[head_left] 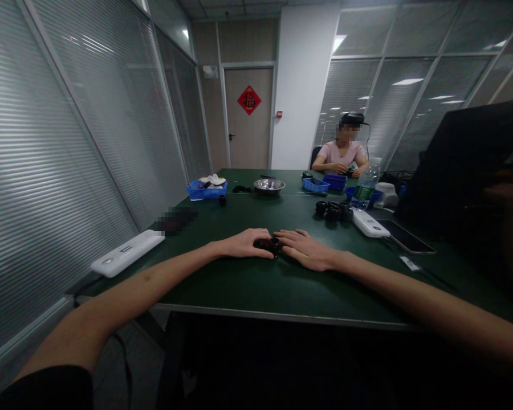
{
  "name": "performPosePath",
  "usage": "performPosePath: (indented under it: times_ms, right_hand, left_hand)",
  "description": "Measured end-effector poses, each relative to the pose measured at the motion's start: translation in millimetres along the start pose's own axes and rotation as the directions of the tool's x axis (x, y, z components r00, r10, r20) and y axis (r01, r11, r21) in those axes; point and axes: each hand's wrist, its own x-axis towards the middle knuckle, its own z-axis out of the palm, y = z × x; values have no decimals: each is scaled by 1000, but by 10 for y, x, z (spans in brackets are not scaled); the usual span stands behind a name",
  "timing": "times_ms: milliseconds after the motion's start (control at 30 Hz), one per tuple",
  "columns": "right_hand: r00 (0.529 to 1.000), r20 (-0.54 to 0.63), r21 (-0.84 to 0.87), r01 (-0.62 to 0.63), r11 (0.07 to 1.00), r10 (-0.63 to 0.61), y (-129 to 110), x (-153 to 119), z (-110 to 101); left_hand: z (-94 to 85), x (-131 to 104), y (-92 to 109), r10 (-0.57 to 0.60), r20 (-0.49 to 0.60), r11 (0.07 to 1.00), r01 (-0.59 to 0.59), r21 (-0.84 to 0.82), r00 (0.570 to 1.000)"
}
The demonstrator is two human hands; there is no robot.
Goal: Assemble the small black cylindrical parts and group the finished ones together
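Observation:
A few small black round parts (275, 246) lie close together on the dark green table, with a little dark red showing among them; their exact kind is hard to make out. From the left, my left hand (245, 244) curves around them, its thumb on the near side and fingers on the far side. My right hand (305, 249) lies low on the table at their right, fingers stretched forward and the thumb side close against the parts. Partly covered by both hands, the parts show only in the gap between them.
Several black ring-like parts (333, 210) are grouped right of centre, near a water bottle (365, 188), a white power bank (370, 224) and a phone (406, 236). Farther back stand a metal bowl (269, 187) and blue trays (207, 191). A co-worker (341, 156) sits across.

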Motion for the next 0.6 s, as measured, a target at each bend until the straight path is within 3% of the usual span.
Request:
performPosePath:
  times_ms: [600]
  right_hand:
    - [1000,-19,42,6,999,-5,29,2,16]
  left_hand:
    - [-8,-4,2,2,8,1000,-2,10,1000]
